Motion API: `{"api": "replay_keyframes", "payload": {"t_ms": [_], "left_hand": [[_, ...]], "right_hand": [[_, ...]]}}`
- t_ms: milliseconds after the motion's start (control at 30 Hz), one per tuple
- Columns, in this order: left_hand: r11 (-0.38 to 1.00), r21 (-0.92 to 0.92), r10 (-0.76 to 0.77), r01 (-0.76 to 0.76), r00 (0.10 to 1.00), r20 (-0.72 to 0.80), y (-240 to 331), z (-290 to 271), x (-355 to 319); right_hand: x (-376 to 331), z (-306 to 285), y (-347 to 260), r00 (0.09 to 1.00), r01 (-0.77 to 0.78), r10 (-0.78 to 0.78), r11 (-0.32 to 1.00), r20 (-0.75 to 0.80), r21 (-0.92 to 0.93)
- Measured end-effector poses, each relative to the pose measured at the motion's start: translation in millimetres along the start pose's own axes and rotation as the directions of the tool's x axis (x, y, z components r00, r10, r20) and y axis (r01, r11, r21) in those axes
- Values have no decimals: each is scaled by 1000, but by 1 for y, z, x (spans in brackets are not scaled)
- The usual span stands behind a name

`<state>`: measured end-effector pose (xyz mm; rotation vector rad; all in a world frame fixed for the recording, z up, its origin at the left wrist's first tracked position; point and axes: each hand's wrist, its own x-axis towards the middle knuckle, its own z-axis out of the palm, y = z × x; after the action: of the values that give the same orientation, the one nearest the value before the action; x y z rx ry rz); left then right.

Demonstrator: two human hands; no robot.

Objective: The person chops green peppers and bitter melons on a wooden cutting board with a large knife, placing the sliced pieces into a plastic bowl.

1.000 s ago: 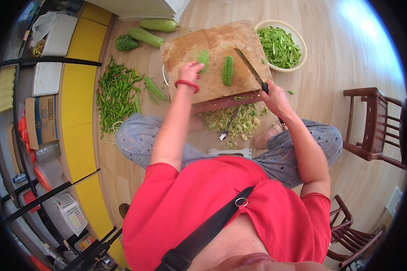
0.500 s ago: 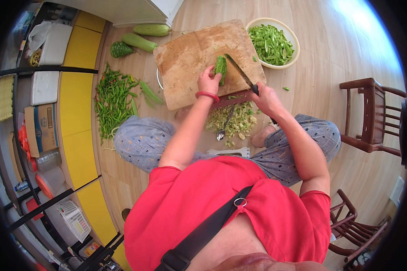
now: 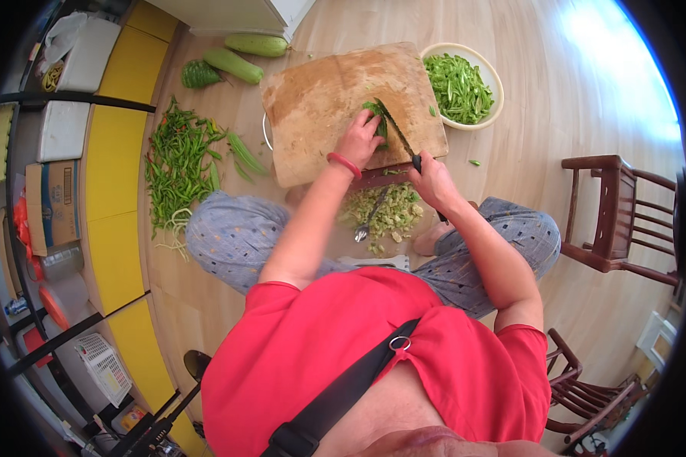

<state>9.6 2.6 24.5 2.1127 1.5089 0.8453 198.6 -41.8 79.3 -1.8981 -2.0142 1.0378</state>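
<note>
Head view: I see plank floor (image 3: 503, 186) around the cutting board (image 3: 309, 118), yellow cabinets (image 3: 114, 164) left of it, brown chair (image 3: 611, 213) right. On it the left hand (image 3: 360, 140) clasps a green gourd (image 3: 382, 132); the right hand (image 3: 434, 183) grips a knife (image 3: 396, 129)

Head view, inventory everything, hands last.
Rectangular wooden cutting board: one, tan, centre.
Bumpy oblong vegetable: one, green, on board.
Long knife: one, dark, over board.
Round bowl: one, cream, right of board.
Strip heap: one, green, in bowl.
Slender chillies: one heap, mostly green, left.
Long gourds: two, pale green, upper left.
Round gourd: one, dark green, beside them.
Chopped heap: one, pale, below board.
Metal spoon: one, silver, at chopped heap.
Wooden chairs: at least two, brown, right.
Filled shelving: one, yellow panels, left.
Legs: two, grey trousers, lower centre.
Left hand: one, red bangle, on vegetable.
Right hand: one, bare, on knife.
</note>
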Motion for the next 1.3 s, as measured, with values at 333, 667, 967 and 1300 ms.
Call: {"api": "replay_keyframes", "payload": {"t_ms": [333, 667, 967, 1300], "left_hand": [[995, -69, -67, 66, 998, -9, -1, 8, -1], [999, -27, -45, 42, 993, -106, -7, 14, -2], [987, -127, -108, 97, 991, -81, -8, 12, -5], [987, -118, -113, 106, 992, -50, -7, 7, -6]], "right_hand": [[-1, -15, -10, 992, 123, -110, 960, 62, -251], [39, -1, -16, 995, 104, -98, 949, 34, -297], [18, -32, -32, 987, 113, -69, 941, 146, -318], [21, -28, -30, 987, 134, -100, 947, 129, -292]]}}
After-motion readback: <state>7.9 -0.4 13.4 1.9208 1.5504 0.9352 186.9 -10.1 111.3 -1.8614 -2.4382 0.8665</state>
